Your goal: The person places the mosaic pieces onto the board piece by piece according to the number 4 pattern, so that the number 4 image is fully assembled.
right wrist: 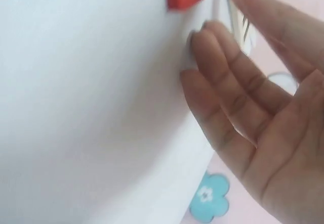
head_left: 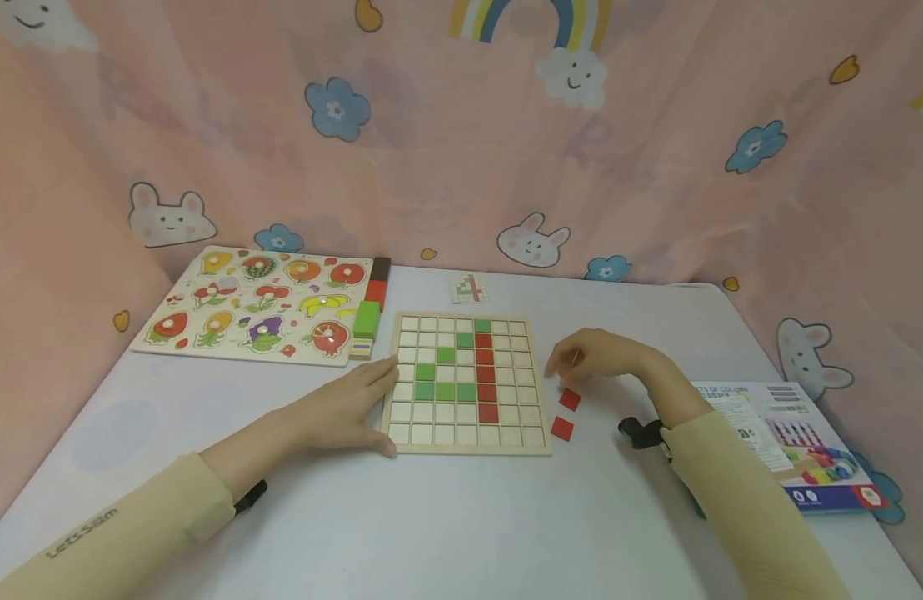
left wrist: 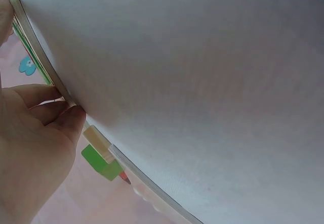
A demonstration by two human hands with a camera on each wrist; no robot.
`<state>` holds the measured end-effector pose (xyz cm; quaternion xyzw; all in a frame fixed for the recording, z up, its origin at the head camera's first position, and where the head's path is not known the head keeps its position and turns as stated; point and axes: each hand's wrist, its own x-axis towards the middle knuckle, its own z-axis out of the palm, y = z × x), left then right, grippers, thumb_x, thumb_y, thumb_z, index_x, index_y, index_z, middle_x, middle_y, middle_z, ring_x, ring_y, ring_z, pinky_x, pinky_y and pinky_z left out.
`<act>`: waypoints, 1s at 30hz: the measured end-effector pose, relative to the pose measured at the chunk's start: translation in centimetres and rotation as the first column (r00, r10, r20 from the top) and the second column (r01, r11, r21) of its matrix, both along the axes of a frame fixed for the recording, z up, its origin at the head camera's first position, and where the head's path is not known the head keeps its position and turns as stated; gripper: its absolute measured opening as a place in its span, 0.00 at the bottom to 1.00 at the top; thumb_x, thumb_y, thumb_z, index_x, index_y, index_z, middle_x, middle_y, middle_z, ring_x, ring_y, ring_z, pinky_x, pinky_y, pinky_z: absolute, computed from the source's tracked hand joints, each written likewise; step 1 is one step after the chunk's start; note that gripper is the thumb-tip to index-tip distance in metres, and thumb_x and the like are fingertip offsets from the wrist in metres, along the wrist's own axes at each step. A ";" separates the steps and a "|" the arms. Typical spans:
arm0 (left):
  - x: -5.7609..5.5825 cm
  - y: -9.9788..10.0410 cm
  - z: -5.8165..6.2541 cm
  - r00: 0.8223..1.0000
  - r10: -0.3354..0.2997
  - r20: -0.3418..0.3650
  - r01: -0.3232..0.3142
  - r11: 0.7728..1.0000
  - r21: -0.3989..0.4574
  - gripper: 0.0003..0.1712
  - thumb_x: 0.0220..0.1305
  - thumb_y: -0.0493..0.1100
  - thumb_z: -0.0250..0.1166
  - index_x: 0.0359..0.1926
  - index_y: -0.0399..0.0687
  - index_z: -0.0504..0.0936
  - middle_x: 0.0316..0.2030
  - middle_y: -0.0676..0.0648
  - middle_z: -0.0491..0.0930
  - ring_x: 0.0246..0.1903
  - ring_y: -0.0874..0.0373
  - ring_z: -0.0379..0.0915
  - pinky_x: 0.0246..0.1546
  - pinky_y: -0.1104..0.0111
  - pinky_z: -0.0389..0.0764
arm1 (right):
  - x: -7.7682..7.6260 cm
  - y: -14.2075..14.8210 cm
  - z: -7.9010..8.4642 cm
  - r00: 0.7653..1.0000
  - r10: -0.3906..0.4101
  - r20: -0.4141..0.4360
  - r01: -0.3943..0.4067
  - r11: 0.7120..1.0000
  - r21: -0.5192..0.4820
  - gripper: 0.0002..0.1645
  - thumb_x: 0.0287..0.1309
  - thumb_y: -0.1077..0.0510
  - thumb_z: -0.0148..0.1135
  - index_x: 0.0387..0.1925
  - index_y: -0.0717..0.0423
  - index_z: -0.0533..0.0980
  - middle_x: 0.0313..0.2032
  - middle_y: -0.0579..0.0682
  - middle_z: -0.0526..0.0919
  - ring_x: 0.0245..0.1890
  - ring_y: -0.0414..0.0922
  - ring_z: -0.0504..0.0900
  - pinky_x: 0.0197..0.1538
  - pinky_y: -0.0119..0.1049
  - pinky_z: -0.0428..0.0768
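Note:
My left hand (head_left: 341, 408) rests against the left side of a wooden grid board (head_left: 422, 433), its fingers along the frame and thumb by the lower left corner. In the left wrist view, fingertips touch the board's edge (left wrist: 44, 57). Green tiles (head_left: 446, 356) sit stepwise in the grid, beside a column of red tiles (head_left: 487, 375). Just off the board's right side, my right hand (head_left: 607, 354) is low over the table with loosely bent fingers. Near it lie two loose red tiles, one closer (head_left: 570, 400) and one nearer me (head_left: 562, 428). The right wrist view shows its thumb and fingers apart.
A small pattern card (head_left: 470, 288) lies behind the board. To the left is a fruit knob puzzle (head_left: 240, 312), with a row of coloured blocks (head_left: 367, 319) along its right edge. A printed box (head_left: 829, 496) lies at the right, under my right forearm.

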<state>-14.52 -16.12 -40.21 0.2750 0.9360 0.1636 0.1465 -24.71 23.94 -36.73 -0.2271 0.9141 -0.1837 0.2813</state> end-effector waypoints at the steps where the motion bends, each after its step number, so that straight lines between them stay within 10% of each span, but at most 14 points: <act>1: 0.0 0.0 0.1 1.000 0.000 0.002 0.000 1.000 -0.003 0.67 0.47 0.73 0.70 0.76 0.38 0.53 0.79 0.41 0.45 0.78 0.41 0.45 0.76 0.48 0.59 | -0.1 0.4 -0.1 1.000 -0.002 0.024 0.002 1.000 -0.001 0.11 0.56 0.58 0.68 0.41 0.43 0.85 0.38 0.46 0.83 0.42 0.44 0.78 0.47 0.35 0.77; 9: -0.1 0.0 0.0 1.000 0.005 0.003 -0.005 1.000 -0.012 0.68 0.46 0.74 0.70 0.76 0.39 0.53 0.80 0.42 0.44 0.78 0.42 0.44 0.76 0.49 0.58 | 0.4 1.3 0.0 0.984 -0.017 0.179 0.027 0.998 -0.052 0.17 0.46 0.65 0.74 0.40 0.49 0.85 0.34 0.53 0.76 0.35 0.45 0.74 0.40 0.35 0.74; 30: -0.2 0.1 -0.2 1.000 0.001 -0.004 -0.001 1.000 -0.013 0.68 0.46 0.74 0.70 0.76 0.38 0.54 0.79 0.40 0.45 0.78 0.41 0.46 0.76 0.48 0.59 | 0.8 0.8 -0.9 0.998 0.004 0.064 -0.004 1.000 -0.008 0.14 0.43 0.66 0.75 0.29 0.50 0.77 0.30 0.50 0.75 0.35 0.46 0.72 0.37 0.35 0.72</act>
